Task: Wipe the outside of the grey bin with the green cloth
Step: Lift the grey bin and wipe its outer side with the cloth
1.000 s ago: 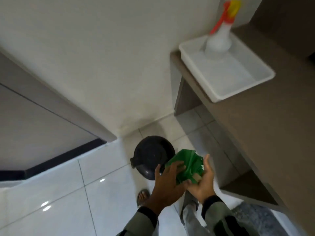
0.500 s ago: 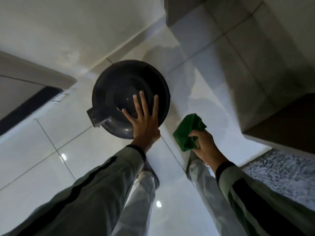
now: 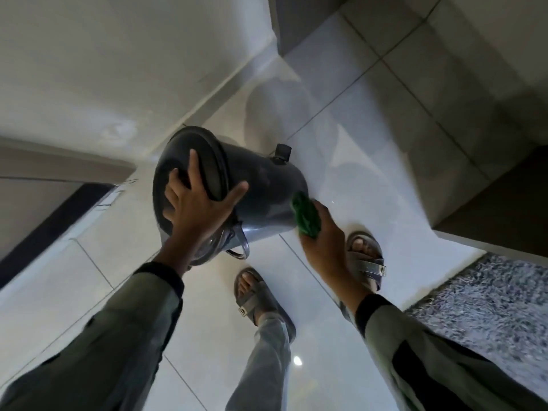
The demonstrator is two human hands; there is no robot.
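Observation:
The grey bin [image 3: 264, 185] is tipped over on its side on the white floor tiles, its lidded top turned to the left and its base to the right. My left hand [image 3: 197, 207] grips the rim at the lid, fingers spread across the top and thumb on the side wall. My right hand [image 3: 321, 241] holds the bunched green cloth [image 3: 307, 215] and presses it against the bin's outer wall near the base.
A small black foot pedal [image 3: 281, 152] sticks out at the bin's far side. My two sandalled feet [image 3: 258, 298] stand on the tiles below the bin. A grey speckled mat [image 3: 486, 301] lies at the right, a cabinet edge [image 3: 489, 215] above it, and the wall behind.
The bin has gone from upright to tipped on its side under my left hand. My right hand brought the cloth from beside the bin onto its wall.

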